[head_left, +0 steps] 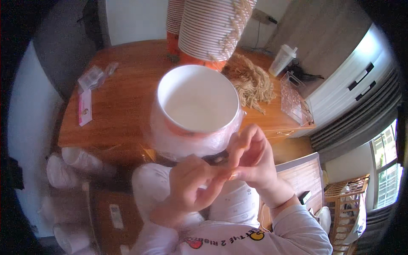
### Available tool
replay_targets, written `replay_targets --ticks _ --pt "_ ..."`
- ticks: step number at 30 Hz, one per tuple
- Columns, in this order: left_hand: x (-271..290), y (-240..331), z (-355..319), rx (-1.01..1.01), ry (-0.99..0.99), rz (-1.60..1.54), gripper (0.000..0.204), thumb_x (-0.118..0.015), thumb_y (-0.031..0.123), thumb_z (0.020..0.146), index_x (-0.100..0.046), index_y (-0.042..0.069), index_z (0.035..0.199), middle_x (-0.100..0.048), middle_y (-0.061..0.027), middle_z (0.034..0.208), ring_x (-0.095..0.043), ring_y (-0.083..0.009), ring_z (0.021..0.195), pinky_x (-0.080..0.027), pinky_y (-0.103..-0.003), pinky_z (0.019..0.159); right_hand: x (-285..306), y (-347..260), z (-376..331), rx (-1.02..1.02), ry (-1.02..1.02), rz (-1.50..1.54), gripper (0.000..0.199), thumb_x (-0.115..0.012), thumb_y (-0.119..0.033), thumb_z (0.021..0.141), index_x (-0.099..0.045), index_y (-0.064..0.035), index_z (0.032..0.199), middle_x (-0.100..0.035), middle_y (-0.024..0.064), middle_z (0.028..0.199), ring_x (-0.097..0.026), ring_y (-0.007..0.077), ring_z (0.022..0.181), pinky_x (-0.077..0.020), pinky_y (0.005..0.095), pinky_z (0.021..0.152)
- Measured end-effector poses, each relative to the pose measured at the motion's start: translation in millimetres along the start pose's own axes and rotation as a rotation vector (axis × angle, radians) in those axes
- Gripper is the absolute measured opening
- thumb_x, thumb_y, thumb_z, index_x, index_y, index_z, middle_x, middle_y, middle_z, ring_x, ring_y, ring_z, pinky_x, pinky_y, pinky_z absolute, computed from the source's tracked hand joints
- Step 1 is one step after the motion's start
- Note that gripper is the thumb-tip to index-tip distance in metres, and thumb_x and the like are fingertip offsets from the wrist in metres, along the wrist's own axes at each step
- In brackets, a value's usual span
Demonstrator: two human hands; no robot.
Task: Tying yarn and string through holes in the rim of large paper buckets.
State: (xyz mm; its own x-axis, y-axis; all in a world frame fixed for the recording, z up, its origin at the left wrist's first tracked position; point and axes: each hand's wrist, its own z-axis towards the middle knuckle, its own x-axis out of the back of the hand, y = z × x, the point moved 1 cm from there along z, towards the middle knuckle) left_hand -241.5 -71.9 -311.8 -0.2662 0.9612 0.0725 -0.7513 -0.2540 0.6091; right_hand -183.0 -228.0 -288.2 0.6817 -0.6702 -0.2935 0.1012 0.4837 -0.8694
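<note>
A white paper bowl point(197, 100) in a clear plastic sleeve point(170, 140) is right in front of me, its opening toward the camera. My left hand point(189, 187) and my right hand point(250, 157) meet just below its near rim. The fingertips of both pinch something small between them; what it is I cannot tell. Behind the bowl rises a tall stack of white bowls with orange bottoms point(210, 29). A heap of tan wooden sticks point(253, 83) lies to the right of the bowl on the wooden table point(123, 97).
A pink packet point(85, 108) and clear plastic bags point(91, 78) lie at the table's left. A clear plastic box point(293, 97) and a white lidded cup point(282, 59) stand at the right. White cabinets point(357, 80) and a window point(386, 170) are to the right.
</note>
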Motion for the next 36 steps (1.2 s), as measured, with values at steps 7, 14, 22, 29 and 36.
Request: replay_targets --ticks 7,14,22,29,36 --pt "10.3 -19.3 -3.3 0.257 0.122 0.166 0.013 -0.061 0.011 0.086 -0.062 0.002 0.077 -0.058 -0.0059 0.069 -0.055 -0.0174 0.062 -0.039 -0.03 0.055 -5.3 -10.2 -7.6 0.276 0.049 -0.397 0.047 -0.082 0.006 0.07 -0.046 -0.0066 0.097 -0.058 0.0104 0.096 -0.062 0.0185 0.088 -0.0477 0.0325 0.083" --pt "8.7 -29.5 -4.2 0.307 0.138 0.294 0.006 -0.063 0.002 0.085 -0.063 0.001 0.08 -0.063 -0.0061 0.073 -0.058 -0.0118 0.064 -0.042 -0.025 0.055 -9.4 -9.9 -9.8 0.285 0.125 -0.435 0.04 -0.077 0.008 0.073 -0.047 -0.0067 0.096 -0.058 0.0121 0.095 -0.057 0.0191 0.087 -0.0444 0.0313 0.082" --pt "5.4 -35.0 0.1 0.243 0.179 0.361 0.009 -0.067 0.003 0.081 -0.06 0.005 0.075 -0.057 -0.0074 0.064 -0.054 -0.0223 0.052 -0.04 -0.034 0.048 -7.3 -13.4 -8.2 0.32 0.049 -0.5 0.035 -0.075 0.007 0.075 -0.05 -0.0076 0.094 -0.059 0.0119 0.094 -0.055 0.0196 0.087 -0.0413 0.0299 0.079" --pt "1.0 -39.5 -0.4 0.255 0.19 0.386 0.012 -0.068 0.006 0.083 -0.06 0.005 0.075 -0.056 -0.0078 0.063 -0.054 -0.0233 0.051 -0.04 -0.035 0.048 -6.9 -20.8 -1.4 0.401 0.01 -0.825 0.028 -0.073 0.002 0.072 -0.057 -0.0076 0.093 -0.064 0.0119 0.101 -0.057 0.0231 0.089 -0.0396 0.0332 0.08" --pt "0.2 -37.2 -4.8 0.351 0.201 0.306 0.008 -0.063 0.005 0.089 -0.065 -0.001 0.083 -0.065 -0.0069 0.074 -0.056 -0.0114 0.061 -0.043 -0.025 0.054 -15.8 -27.3 30.6 0.351 -0.114 -1.207 0.033 -0.065 0.0 0.071 -0.061 -0.007 0.103 -0.063 0.0102 0.114 -0.059 0.0274 0.103 -0.0391 0.0358 0.084"
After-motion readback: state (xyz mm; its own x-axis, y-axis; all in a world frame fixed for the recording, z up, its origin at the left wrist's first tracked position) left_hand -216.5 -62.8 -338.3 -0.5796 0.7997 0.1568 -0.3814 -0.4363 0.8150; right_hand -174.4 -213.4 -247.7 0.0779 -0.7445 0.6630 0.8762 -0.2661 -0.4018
